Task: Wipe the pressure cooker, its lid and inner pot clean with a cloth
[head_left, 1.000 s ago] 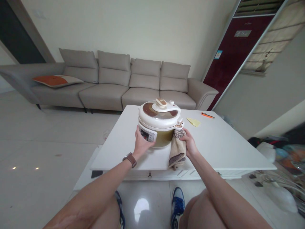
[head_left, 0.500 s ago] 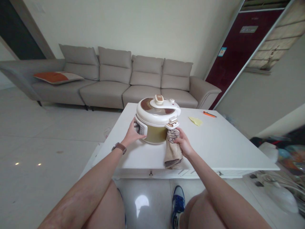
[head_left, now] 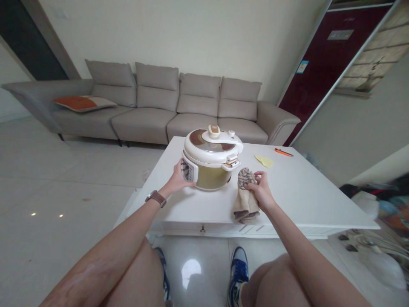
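Observation:
An electric pressure cooker (head_left: 211, 175) with a white lid and a gold-green body stands upright on the white table (head_left: 306, 196). My left hand (head_left: 179, 177) grips its left side around the control panel, thumb at the lower front edge. In my right hand (head_left: 262, 191) is a folded beige and brown cloth (head_left: 246, 198), pinched near its top and hanging over the table's front part. The cloth is to the right of the cooker and apart from it.
Behind the cooker lie a yellow piece of paper (head_left: 263, 160) and an orange utility knife (head_left: 283, 152). A grey sofa (head_left: 143, 121) with an orange and white cushion (head_left: 81, 103) runs along the wall. Assorted items and cables (head_left: 373, 251) sit on the floor at right.
My right hand has drawn the cloth away from the cooker's side, to the right. My left hand stays on the cooker, which has not visibly moved on the table.

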Demonstrator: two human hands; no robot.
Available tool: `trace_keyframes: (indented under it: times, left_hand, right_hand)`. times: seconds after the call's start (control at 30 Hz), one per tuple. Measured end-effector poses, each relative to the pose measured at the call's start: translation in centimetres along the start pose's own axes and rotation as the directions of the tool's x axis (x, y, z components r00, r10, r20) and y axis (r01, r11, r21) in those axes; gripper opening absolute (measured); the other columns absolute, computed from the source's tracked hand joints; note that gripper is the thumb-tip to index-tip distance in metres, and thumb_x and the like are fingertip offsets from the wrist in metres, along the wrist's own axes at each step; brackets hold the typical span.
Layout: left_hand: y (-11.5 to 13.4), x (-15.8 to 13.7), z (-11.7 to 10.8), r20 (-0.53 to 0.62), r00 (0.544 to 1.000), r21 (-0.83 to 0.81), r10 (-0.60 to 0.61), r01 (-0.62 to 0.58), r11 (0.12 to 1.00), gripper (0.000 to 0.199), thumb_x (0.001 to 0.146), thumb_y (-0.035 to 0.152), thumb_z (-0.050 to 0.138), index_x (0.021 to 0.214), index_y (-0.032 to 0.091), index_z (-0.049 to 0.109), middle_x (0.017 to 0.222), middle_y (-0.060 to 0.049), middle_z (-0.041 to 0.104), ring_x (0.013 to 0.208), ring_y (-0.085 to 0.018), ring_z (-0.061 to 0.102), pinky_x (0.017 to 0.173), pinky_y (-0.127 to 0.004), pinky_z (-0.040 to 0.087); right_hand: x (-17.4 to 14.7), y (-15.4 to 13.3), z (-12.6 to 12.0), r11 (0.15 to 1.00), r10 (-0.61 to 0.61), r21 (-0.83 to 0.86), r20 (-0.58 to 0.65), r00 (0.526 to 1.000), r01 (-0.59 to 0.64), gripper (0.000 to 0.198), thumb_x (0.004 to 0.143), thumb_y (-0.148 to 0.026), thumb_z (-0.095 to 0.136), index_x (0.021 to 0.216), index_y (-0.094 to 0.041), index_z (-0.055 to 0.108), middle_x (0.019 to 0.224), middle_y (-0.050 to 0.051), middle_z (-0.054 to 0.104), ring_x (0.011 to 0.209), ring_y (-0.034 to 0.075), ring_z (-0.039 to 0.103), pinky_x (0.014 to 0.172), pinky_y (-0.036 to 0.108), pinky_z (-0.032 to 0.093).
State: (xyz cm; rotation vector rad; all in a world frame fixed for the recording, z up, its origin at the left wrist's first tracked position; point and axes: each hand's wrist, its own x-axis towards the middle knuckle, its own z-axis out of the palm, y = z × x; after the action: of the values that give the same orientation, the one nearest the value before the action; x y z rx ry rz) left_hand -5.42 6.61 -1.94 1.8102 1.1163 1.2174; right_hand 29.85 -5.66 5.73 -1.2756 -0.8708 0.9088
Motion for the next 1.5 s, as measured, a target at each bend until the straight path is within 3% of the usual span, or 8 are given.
trace_keyframes:
  times: [0.2,0.37,0.53,0.7,0.93,1.2,1.33,1.5]
  left_hand:
    - [0.2,-0.4,0.6,-0.052,0.998,-0.014,-0.03,0.029,0.999,0.139,0.047,0.037,0.099,0.161,0.023,0.02,0.16,-0.023,0.024,0.154,-0.042,0.025,0.123,-0.062,0.031]
    - [0.0,-0.3,1.1,-0.063,0.99,-0.082,-0.13,0.124,0.989,0.141,0.046,0.031,0.1,0.16,0.024,0.018,0.162,-0.026,0.021,0.148,-0.043,0.038,0.119,-0.063,0.037]
    - [-0.2,-0.2,1.5,-0.067,0.987,-0.124,-0.147,0.138,0.983,0.136,0.048,0.03,0.099,0.159,0.022,0.02,0.16,-0.027,0.026,0.146,-0.041,0.042,0.118,-0.062,0.038]
    - [-0.3,-0.4,1.3,-0.038,0.988,-0.148,-0.151,0.144,0.978,0.136,0.049,0.026,0.096,0.159,0.023,0.017,0.159,-0.026,0.027,0.144,-0.042,0.044,0.113,-0.062,0.044]
    - [-0.9,-0.8,0.1,-0.061,0.969,-0.068,-0.241,0.237,0.969,0.122,0.054,0.015,0.083,0.157,0.02,0.019,0.158,-0.027,0.024,0.14,-0.042,0.047,0.106,-0.062,0.05]
    - [-1.8,-0.6,-0.1,-0.128,0.975,-0.037,-0.183,0.18,0.983,0.095,0.058,0.011,0.076,0.144,0.021,0.036,0.149,-0.019,0.035,0.146,-0.037,0.037,0.112,-0.055,0.046]
    - [-1.9,-0.2,0.6,-0.126,0.968,-0.056,-0.215,0.21,0.976,0.095,0.058,0.012,0.078,0.142,0.021,0.037,0.146,-0.019,0.036,0.141,-0.037,0.044,0.111,-0.056,0.047]
    - [-1.8,0.1,1.3,-0.136,0.975,-0.055,-0.177,0.171,0.984,0.089,0.059,0.01,0.078,0.138,0.021,0.039,0.141,-0.016,0.04,0.142,-0.035,0.042,0.111,-0.054,0.047]
  right_hand:
    - [-0.4,2.3,1.6,0.99,0.108,0.093,-0.019,0.994,-0.106,0.027,0.059,-0.019,0.074,0.082,-0.022,0.06,0.072,-0.001,0.068,0.065,0.021,0.063,0.058,0.031,0.05]
    - [-1.7,4.7,6.0,0.989,-0.14,-0.05,0.003,0.99,0.14,0.018,0.074,-0.028,0.071,0.088,-0.025,0.06,0.083,0.0,0.067,0.08,0.023,0.062,0.072,0.034,0.05]
    - [-3.1,6.3,10.5,0.877,-0.434,-0.196,0.067,0.899,0.438,0.017,0.088,-0.026,0.057,0.105,-0.025,0.053,0.104,0.005,0.059,0.1,0.025,0.055,0.093,0.041,0.045]
    - [-3.2,7.0,13.0,0.652,-0.591,-0.309,0.364,0.719,0.692,0.021,0.086,-0.012,0.048,0.102,-0.025,0.053,0.102,0.008,0.055,0.099,0.027,0.052,0.09,0.043,0.045]
    - [-2.4,5.9,15.2,0.158,-0.468,-0.424,0.763,0.445,0.892,0.024,0.093,-0.009,0.053,0.111,-0.022,0.062,0.113,0.012,0.064,0.105,0.031,0.051,0.093,0.044,0.044]
    - [-2.0,4.7,13.6,-0.179,-0.409,-0.401,0.861,0.303,0.898,0.008,0.101,-0.018,0.057,0.106,-0.02,0.063,0.103,0.007,0.067,0.098,0.024,0.054,0.082,0.038,0.04]
    - [-0.9,5.0,10.2,-0.22,-0.42,-0.454,0.843,0.336,0.863,0.009,0.1,-0.024,0.061,0.108,-0.02,0.065,0.104,0.008,0.068,0.098,0.025,0.054,0.082,0.039,0.036]
    - [-0.7,5.4,7.5,-0.125,-0.423,-0.587,0.761,0.492,0.8,0.023,0.093,-0.034,0.069,0.112,-0.02,0.065,0.114,0.01,0.068,0.106,0.028,0.053,0.088,0.041,0.035]
